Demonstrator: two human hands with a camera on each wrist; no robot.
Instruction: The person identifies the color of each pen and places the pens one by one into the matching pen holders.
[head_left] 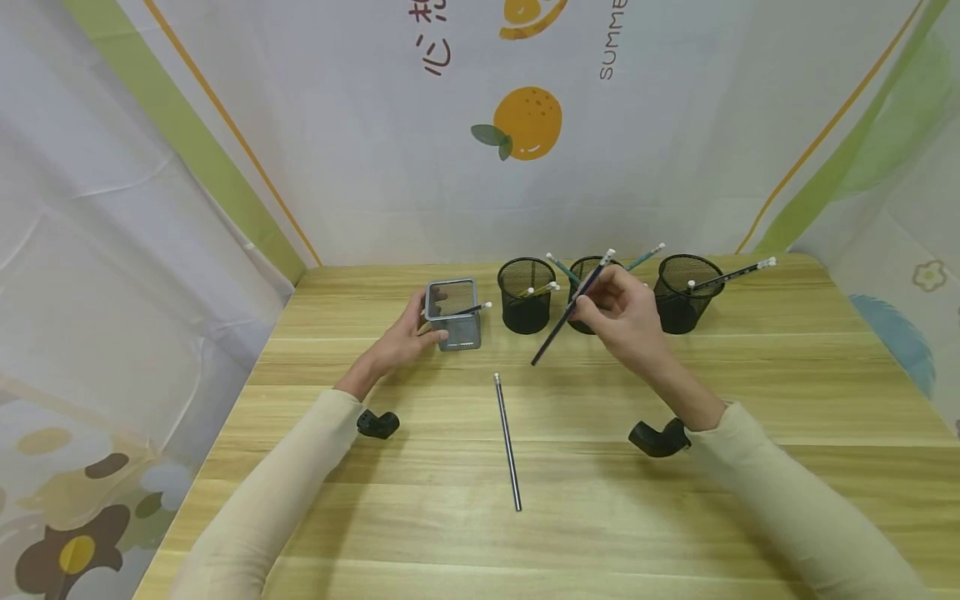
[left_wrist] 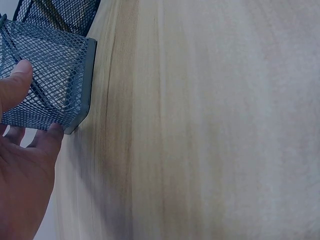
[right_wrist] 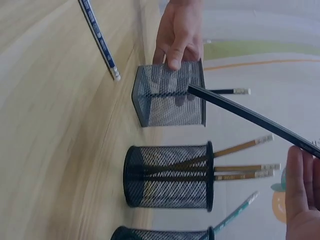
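Observation:
Between thumb and fingertips, my right hand [head_left: 626, 321] pinches a dark pencil [head_left: 557, 336], slanted with its white eraser end up. In the right wrist view, this pencil's lower end overlaps a grey square mesh pen holder [right_wrist: 167, 112]. My left hand [head_left: 401, 343] grips that holder at its left side, the thumb in front and the other fingers around the side. One black pencil [right_wrist: 232, 91] leans inside it, eraser sticking out over the rim. A blue-and-white patterned pencil [head_left: 507, 442] lies on the table in front of the holder.
To the holder's right stand three round black mesh cups: one with yellow pencils [head_left: 525, 317], one with green pencils [right_wrist: 165, 235] partly behind my right hand, and one with black pencils [head_left: 675, 312]. A printed curtain [head_left: 375, 183] hangs behind the wooden table [head_left: 585, 533].

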